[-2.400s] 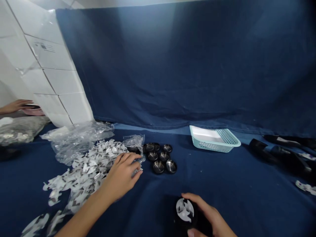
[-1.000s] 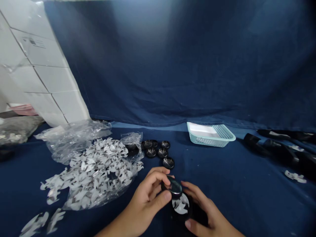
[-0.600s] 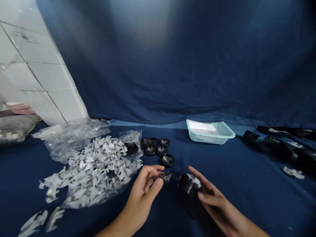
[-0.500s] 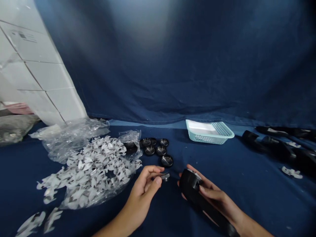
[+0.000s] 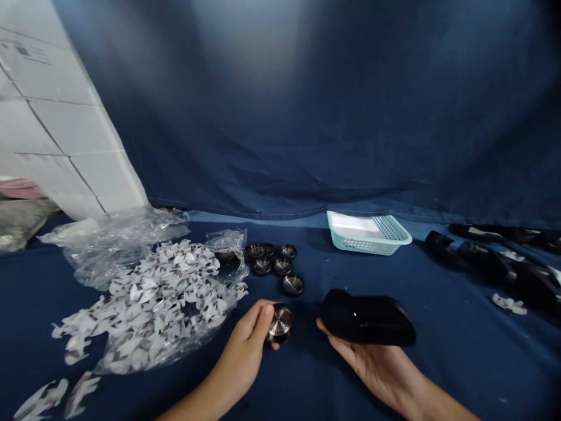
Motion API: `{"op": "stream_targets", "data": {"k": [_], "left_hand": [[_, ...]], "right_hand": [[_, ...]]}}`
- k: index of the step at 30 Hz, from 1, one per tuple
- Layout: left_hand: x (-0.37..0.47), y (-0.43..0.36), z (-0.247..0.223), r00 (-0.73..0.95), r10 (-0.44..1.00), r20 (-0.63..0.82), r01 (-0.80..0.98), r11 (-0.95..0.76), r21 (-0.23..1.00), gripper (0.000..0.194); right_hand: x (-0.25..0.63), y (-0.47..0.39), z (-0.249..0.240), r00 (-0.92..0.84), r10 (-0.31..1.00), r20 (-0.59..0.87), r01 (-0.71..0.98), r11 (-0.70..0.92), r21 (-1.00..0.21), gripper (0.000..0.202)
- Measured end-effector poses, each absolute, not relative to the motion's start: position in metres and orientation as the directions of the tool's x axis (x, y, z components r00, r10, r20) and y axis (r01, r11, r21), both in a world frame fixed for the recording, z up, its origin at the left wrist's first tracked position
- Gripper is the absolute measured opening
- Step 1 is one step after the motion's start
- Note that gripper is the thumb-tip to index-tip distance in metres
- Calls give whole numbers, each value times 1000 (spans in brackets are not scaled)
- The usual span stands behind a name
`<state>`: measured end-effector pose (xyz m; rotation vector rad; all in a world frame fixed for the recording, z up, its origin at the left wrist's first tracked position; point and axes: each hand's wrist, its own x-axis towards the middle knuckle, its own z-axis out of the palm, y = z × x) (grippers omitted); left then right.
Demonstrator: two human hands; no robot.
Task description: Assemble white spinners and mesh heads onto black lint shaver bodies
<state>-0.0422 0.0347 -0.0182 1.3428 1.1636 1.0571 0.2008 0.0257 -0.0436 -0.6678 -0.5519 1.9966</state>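
Note:
My left hand (image 5: 248, 339) pinches a round perforated metal disc (image 5: 281, 323) with a dark rim, its patterned face turned towards me. To its right, my right hand (image 5: 379, 365) supports a black handheld device body (image 5: 372, 318) from below, with a rounded head at its left end and a broad handle. The device lies nearly level, and its smooth side faces me. A gap separates disc and device. Just beyond them, several similar round discs (image 5: 293, 285) lie on the blue cloth.
A heap of white plastic parts (image 5: 162, 298) spreads over clear plastic bags (image 5: 118, 240) on the left. At the back stands a light-green basket (image 5: 368, 244) with something white inside. Several black housings (image 5: 486, 263) and a white part (image 5: 508, 304) lie on the right. A blue curtain (image 5: 307, 117) hangs behind.
The disc in my left hand has turned from edge-on to face me. My right hand has rolled the black device over, from slanting downward to nearly level, hiding its pale top opening.

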Motion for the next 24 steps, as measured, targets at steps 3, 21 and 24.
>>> {"op": "stream_targets", "data": {"k": [3, 21, 24], "left_hand": [[-43, 37, -21, 152, 988, -36, 69, 26, 997, 40], [-47, 30, -5, 205, 972, -118, 130, 93, 987, 50], [-50, 27, -6, 236, 972, 3, 148, -39, 988, 50]], "right_hand": [[197, 25, -46, -338, 908, -246, -659, -415, -627, 29], [191, 16, -31, -291, 942, -169, -475, -296, -829, 56], [191, 10, -29, -344, 939, -22, -177, -87, -980, 78]]}}
